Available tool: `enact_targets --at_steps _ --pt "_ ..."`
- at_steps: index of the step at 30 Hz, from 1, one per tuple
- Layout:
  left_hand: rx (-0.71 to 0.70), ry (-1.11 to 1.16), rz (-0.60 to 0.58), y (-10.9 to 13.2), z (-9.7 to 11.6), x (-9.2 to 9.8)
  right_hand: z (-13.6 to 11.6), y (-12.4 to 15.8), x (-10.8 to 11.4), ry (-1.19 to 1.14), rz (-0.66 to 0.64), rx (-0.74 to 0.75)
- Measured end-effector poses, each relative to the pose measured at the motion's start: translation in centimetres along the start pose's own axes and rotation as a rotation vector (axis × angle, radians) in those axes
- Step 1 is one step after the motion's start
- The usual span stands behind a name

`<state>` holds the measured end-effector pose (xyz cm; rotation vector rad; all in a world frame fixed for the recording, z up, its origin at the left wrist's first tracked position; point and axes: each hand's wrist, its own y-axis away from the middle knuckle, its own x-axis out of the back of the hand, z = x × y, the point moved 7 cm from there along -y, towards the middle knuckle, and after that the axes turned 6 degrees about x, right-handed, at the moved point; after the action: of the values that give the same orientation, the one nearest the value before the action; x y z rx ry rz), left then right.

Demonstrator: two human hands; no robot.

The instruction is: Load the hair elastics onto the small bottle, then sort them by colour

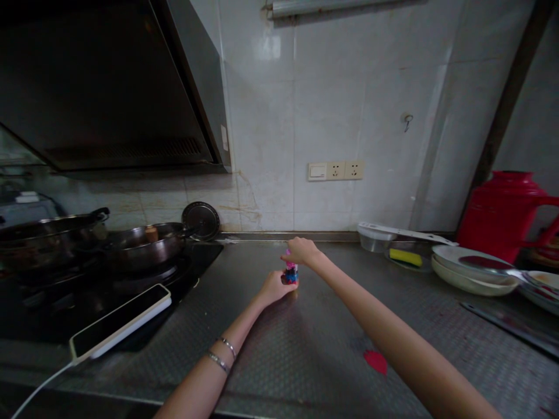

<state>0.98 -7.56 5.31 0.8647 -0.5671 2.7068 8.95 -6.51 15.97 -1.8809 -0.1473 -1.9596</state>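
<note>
A small upright container with a pink top and a blue-and-red lower part (291, 274) sits at the middle of the grey textured metal counter (301, 361), between both hands; whether its base touches the surface is hard to tell. From the far left, a wide dark metal pan (41, 247) stands on the black stove, below a big dark range hood (109, 87). Nearer the front, a white-edged phone with a black screen (120, 323) lies at the stove's edge. Beside the wide pan is a shallower silvery metal pan (144, 256), then a round dark metal disc (201, 221) leaning on the wall. The left hand (274, 288) has its fingers curled round the container's lower part; the right hand (302, 250) bends its fingers down over the pink top, their tips close together, the exact grip partly hidden. Right of them, a flat red leaf-shaped piece (375, 361) lies near the right forearm, with a clear plastic tub (373, 240), a yellow rectangular sponge (405, 258), stacked white dishes (471, 284) and a glossy red jug (502, 212) farther along.
</note>
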Motion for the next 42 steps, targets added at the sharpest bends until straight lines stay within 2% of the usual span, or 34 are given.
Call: enact_targets --at_steps 7,11,14,16,19,21,23,25,29,32,34,36,38,42 --pt "-0.027 -0.002 0.001 -0.1 -0.1 -0.1 0.2 -0.3 0.0 -0.157 -0.087 0.247" --pt "-0.013 0.014 0.012 -0.2 -0.3 -0.2 0.5 -0.2 -0.1 -0.264 -0.146 0.322" --pt "-0.007 0.013 0.007 -0.2 -0.3 -0.2 0.2 0.1 -0.2 -0.286 -0.118 0.356" --pt "0.016 0.007 0.002 -0.1 -0.3 -0.2 -0.1 0.2 -0.1 -0.256 -0.043 0.327" --pt "0.04 -0.003 0.006 -0.1 -0.2 -0.1 0.0 0.3 0.0 -0.146 0.056 0.161" --pt "0.036 -0.01 0.013 0.0 0.0 0.0 0.2 0.3 -0.1 -0.077 0.063 0.042" --pt "0.032 -0.015 0.014 0.1 0.1 0.1 0.3 0.2 -0.2 -0.05 0.039 0.004" --pt "0.028 -0.013 0.009 0.1 0.2 0.1 0.1 -0.1 -0.2 -0.066 0.006 0.066" --pt "0.03 0.01 0.005 0.1 0.1 0.0 -0.1 -0.4 0.7 -0.194 -0.036 0.294" --pt "0.018 0.024 -0.006 0.0 0.0 -0.1 0.8 -0.3 2.1 -0.327 0.039 0.371" --pt "0.007 0.024 -0.016 -0.1 -0.1 -0.3 2.4 -0.1 2.4 -0.407 0.109 0.34" --pt "0.026 0.019 -0.02 -0.3 -0.5 -0.5 4.5 0.3 1.6 -0.447 0.18 0.248" --pt "0.063 0.016 -0.016 -0.5 -1.0 -0.6 6.7 0.9 -0.8 -0.436 0.201 0.135" --pt "0.069 0.047 -0.002 -0.7 -1.1 -0.3 9.2 2.4 -8.1 -0.381 0.007 0.008"
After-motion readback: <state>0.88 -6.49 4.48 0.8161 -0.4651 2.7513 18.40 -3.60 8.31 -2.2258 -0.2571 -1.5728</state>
